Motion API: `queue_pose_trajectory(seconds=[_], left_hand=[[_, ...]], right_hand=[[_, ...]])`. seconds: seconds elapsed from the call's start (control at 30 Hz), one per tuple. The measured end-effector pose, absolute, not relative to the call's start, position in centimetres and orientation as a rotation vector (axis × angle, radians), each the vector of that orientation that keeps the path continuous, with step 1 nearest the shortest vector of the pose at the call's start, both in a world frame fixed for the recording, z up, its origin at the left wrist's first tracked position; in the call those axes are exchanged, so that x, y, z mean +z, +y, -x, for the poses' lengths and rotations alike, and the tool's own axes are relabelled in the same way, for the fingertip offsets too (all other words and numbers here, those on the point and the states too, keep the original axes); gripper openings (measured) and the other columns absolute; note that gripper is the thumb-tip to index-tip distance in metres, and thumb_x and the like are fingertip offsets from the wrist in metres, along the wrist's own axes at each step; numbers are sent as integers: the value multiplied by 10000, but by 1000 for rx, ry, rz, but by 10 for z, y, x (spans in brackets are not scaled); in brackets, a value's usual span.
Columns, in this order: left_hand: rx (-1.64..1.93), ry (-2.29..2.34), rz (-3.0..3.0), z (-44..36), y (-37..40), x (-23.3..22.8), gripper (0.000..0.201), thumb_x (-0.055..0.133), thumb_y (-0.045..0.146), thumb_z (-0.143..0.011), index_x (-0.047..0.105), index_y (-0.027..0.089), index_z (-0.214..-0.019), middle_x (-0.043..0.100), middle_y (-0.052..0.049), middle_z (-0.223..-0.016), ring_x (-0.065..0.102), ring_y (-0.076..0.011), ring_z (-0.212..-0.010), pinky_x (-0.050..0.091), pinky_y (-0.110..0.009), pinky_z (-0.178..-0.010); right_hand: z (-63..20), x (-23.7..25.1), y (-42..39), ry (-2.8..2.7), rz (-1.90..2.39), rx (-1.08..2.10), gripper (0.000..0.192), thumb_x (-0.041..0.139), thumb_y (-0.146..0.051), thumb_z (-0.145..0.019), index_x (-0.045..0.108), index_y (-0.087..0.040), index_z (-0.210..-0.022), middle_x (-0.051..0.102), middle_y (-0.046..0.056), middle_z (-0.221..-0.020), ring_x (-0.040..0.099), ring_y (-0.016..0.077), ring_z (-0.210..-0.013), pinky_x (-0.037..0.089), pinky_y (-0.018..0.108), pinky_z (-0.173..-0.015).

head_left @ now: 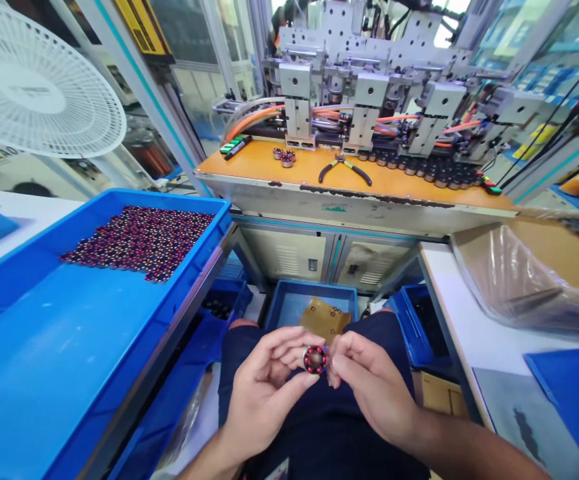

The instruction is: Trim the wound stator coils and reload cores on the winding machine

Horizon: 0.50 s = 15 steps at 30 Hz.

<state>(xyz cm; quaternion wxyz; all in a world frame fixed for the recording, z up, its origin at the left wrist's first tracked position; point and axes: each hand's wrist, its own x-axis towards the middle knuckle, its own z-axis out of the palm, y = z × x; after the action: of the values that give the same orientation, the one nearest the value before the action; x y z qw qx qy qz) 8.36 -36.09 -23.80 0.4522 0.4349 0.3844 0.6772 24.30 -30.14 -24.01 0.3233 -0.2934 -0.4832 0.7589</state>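
While the left hand pinches a red-and-dark ring by its rim, nearside of the orange bench, the right hand is just beside it, fingers nearly closed; whether they grip anything, cannot tell. Rim hold presumably keeps the ring's face exposed. Blue tray, left of bench: similar parts packed together, likely for reach. Fan, also left of bench: hub lettering unreadable.

Ring part: dark, red dots all round. Tray: bright blue. Tray parts: speckled black, red, pale gold. Worktop: orange, dark-patched edge. Pliers: black, yellow-green. Fan: white. Shorts: navy.
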Motion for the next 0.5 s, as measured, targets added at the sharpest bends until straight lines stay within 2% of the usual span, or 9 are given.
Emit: queue_pose_trajectory(seconds=[0.13,0.23,0.3,0.5], left_hand=[[1587,932,-1000,-79,-358,-236,303,737,64,-781,763,263,-1009,752,-41,-1069,738,-135,-885,582,-168,-770],[1582,955,-1045,-79,-356,-237,321,816,151,-719,774,247,-1022,712,-56,-1051,699,-168,-980,565,-189,-822],[1558,997,-1069,-81,-356,-238,309,822,162,-710,782,247,-1004,682,-53,-1031,677,-163,-974,558,-184,-795],[1482,999,-1040,-84,-358,-241,269,774,133,-759,776,256,-998,681,-47,-1016,663,-139,-938,529,-169,-762]], right_hand=[[-251,-235,-300,-1361,768,1961,316,654,-455,-897,560,-166,-811,548,-11,-742,499,108,-694,391,251,-687],[-253,-220,-291,-1547,790,1841,303,693,-435,-854,560,-162,-862,538,-13,-768,489,106,-688,396,245,-666],[-252,-214,-288,-1655,814,1798,265,705,-376,-830,553,-159,-824,539,-14,-748,493,106,-679,402,241,-655],[-251,-216,-287,-1768,851,1729,248,586,-316,-904,548,-156,-718,535,-17,-692,467,91,-640,381,227,-621]])
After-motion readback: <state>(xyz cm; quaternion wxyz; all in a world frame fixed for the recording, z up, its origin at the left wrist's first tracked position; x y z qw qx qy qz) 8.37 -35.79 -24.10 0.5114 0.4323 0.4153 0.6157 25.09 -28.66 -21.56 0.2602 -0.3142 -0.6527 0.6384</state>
